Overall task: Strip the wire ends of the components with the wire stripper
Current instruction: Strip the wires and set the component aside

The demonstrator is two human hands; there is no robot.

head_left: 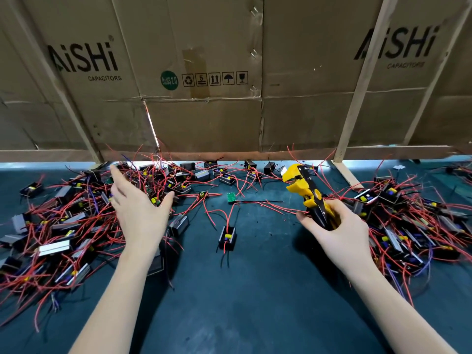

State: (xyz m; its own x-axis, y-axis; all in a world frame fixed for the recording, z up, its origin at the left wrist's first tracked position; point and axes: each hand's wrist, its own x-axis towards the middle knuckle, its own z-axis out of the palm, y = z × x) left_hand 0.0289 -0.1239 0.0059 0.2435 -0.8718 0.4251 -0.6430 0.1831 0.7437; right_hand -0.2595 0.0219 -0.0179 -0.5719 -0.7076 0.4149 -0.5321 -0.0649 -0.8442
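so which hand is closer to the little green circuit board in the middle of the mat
Right. The right hand, gripping the yellow wire stripper, sits just right of and below the green circuit board; the open left hand reaches over the left pile, farther off.

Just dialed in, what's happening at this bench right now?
A person is stripping wire ends on small components. The right hand grips a yellow and black wire stripper, raised with no wire in it. The left hand is open, reaching over the left pile of red-wired components. One component lies alone on the dark mat, and another pile sits to the right.
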